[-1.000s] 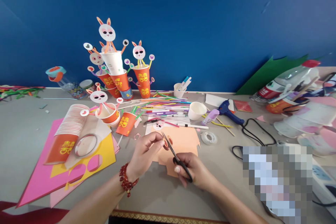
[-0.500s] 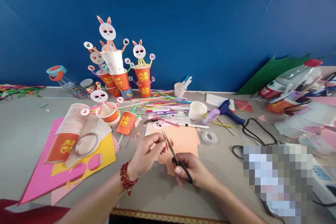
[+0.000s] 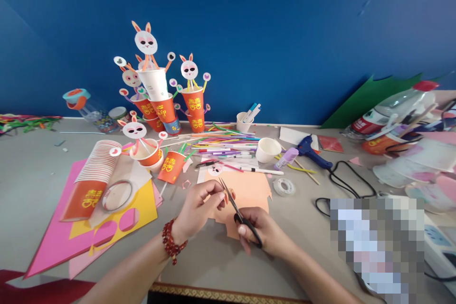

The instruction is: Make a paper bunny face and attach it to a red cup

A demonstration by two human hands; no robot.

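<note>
My right hand [image 3: 261, 231] grips a pair of black-handled scissors [image 3: 245, 223], blades pointing up and left. Pinched in my left hand [image 3: 199, 206] is a small orange paper piece [image 3: 225, 196], right beside the blades; the fingers hide part of it. Below both hands lies a peach paper sheet [image 3: 251, 190] with jagged cut edges. At its top left rests a white round paper rabbit face [image 3: 214, 170]. Another small brown-and-orange paper piece [image 3: 232, 193] shows behind the scissor blades.
Rabbit-topped paper cups [image 3: 192, 99] stand at the back left. Left are stacked cups [image 3: 96, 175] on pink paper [image 3: 50, 242] and a tape roll [image 3: 117, 195]. Pens and pipe cleaners [image 3: 228, 145] lie behind. Right are clear tape [image 3: 284, 186], a glue gun [image 3: 313, 153] and its cord.
Almost nothing differs. Both hands, the orange paper piece and the scissors stay in nearly the same place, with only a slight shift of the right-hand fingers.
</note>
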